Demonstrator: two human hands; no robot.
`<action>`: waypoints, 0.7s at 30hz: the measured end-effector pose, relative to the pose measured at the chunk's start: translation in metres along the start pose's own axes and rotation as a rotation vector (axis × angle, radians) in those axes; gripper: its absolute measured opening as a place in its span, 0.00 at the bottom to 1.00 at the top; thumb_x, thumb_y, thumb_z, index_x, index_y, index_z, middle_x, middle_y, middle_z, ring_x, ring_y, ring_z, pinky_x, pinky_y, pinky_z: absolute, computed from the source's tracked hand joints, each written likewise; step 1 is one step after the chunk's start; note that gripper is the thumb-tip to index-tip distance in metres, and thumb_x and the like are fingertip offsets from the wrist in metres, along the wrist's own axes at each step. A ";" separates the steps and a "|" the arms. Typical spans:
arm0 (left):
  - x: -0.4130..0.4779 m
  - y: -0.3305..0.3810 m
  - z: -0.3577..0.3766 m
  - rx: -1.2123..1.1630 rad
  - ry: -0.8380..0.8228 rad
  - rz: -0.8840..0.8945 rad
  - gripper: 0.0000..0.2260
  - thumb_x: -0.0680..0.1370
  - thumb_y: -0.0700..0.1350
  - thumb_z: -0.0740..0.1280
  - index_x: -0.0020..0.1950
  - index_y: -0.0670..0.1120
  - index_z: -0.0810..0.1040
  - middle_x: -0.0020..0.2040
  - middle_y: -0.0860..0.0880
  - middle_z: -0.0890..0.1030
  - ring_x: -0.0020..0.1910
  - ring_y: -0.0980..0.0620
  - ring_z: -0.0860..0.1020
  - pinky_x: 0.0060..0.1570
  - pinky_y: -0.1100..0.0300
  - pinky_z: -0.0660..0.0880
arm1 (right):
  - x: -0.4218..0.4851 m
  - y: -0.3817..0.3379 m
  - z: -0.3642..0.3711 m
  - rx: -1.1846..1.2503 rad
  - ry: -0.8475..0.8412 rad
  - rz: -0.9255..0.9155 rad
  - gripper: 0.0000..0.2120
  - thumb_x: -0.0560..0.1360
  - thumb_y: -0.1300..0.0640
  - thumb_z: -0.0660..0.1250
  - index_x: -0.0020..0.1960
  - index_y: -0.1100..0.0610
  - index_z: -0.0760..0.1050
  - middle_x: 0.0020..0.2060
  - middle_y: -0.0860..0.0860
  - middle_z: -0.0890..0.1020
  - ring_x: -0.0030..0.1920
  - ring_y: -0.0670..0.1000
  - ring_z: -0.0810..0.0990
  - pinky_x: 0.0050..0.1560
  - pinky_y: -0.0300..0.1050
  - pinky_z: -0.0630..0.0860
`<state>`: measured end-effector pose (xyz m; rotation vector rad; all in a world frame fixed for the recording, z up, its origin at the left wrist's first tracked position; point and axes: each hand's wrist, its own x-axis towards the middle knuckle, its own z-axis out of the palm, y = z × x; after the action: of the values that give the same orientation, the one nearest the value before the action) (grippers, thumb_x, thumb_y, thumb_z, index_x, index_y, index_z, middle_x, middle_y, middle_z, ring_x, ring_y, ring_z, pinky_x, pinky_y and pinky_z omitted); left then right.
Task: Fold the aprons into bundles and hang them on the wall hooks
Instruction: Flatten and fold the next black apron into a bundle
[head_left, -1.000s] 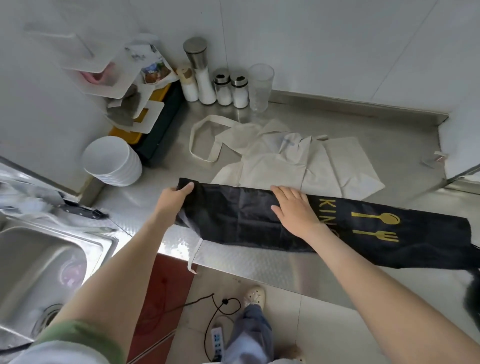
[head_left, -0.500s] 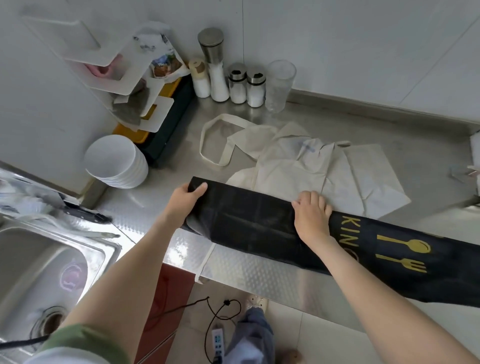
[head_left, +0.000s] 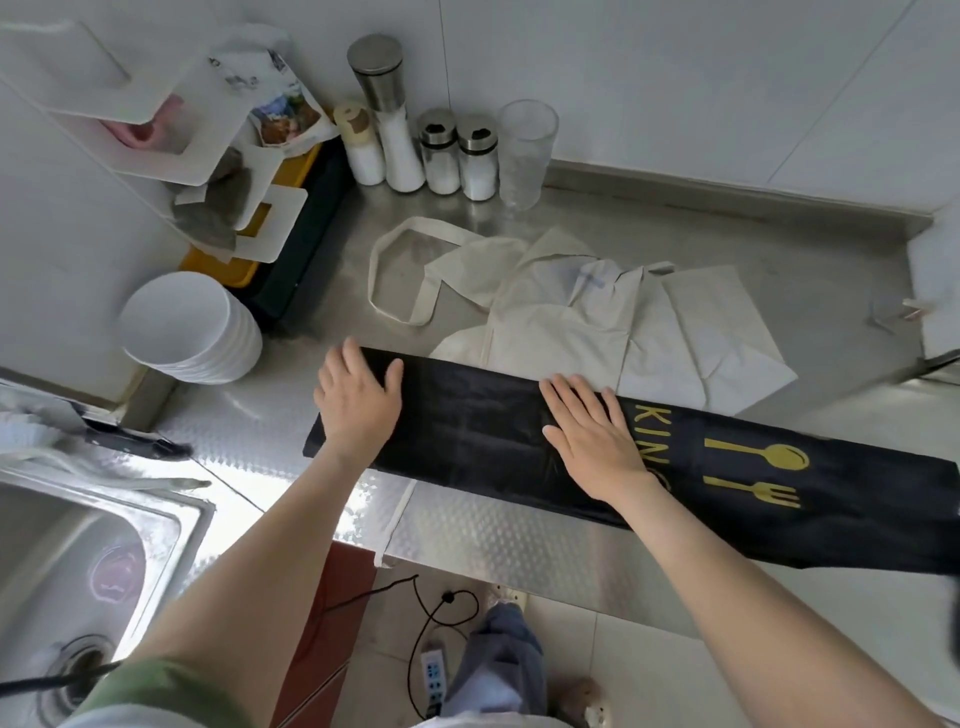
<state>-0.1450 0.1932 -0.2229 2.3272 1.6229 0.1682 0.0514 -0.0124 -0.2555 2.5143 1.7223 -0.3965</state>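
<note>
A black apron (head_left: 727, 467) with gold lettering and a spoon and fork print lies folded into a long strip along the front of the steel counter (head_left: 675, 234). My left hand (head_left: 358, 400) lies flat on its left end, fingers straight. My right hand (head_left: 597, 441) presses flat on the strip's middle, just left of the lettering. A white strap (head_left: 395, 519) hangs from under the strip over the counter edge. Behind the strip a cream apron (head_left: 597, 322) lies crumpled with its neck loop spread toward the back. No wall hooks are in view.
A stack of white bowls (head_left: 192, 327) stands at the left. Shakers (head_left: 460, 156) and a clear glass (head_left: 524, 153) line the back wall. A corner rack (head_left: 171, 135) hangs at the left. A sink (head_left: 78, 571) sits lower left, with a knife (head_left: 130, 441) beside it. A power strip (head_left: 434, 675) lies on the floor.
My left hand has let go of the strip's left end and now lies flat on it. My right hand has flattened on the middle. The strip lies straighter on the counter.
</note>
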 end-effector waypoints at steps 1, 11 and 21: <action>-0.002 -0.005 0.000 -0.013 0.000 -0.059 0.29 0.80 0.56 0.60 0.74 0.40 0.59 0.70 0.38 0.65 0.67 0.37 0.66 0.66 0.43 0.64 | -0.001 0.003 0.002 0.002 0.002 0.002 0.29 0.76 0.41 0.28 0.75 0.49 0.34 0.78 0.45 0.46 0.77 0.48 0.41 0.74 0.50 0.36; -0.040 0.054 0.029 0.155 -0.292 0.777 0.32 0.79 0.63 0.36 0.79 0.51 0.55 0.79 0.46 0.55 0.78 0.49 0.53 0.74 0.47 0.46 | 0.003 -0.036 0.000 0.060 -0.063 -0.121 0.31 0.78 0.42 0.32 0.78 0.55 0.37 0.78 0.50 0.40 0.77 0.48 0.37 0.73 0.46 0.31; -0.031 0.030 0.054 0.358 -0.428 0.676 0.33 0.75 0.69 0.36 0.74 0.51 0.33 0.79 0.52 0.41 0.78 0.53 0.41 0.74 0.53 0.38 | -0.104 0.090 0.000 0.167 -0.175 0.028 0.42 0.75 0.33 0.57 0.76 0.43 0.34 0.75 0.39 0.35 0.74 0.42 0.30 0.75 0.52 0.34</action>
<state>-0.1154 0.1453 -0.2623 2.8378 0.6697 -0.4862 0.0994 -0.1404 -0.2370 2.5219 1.6506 -0.7632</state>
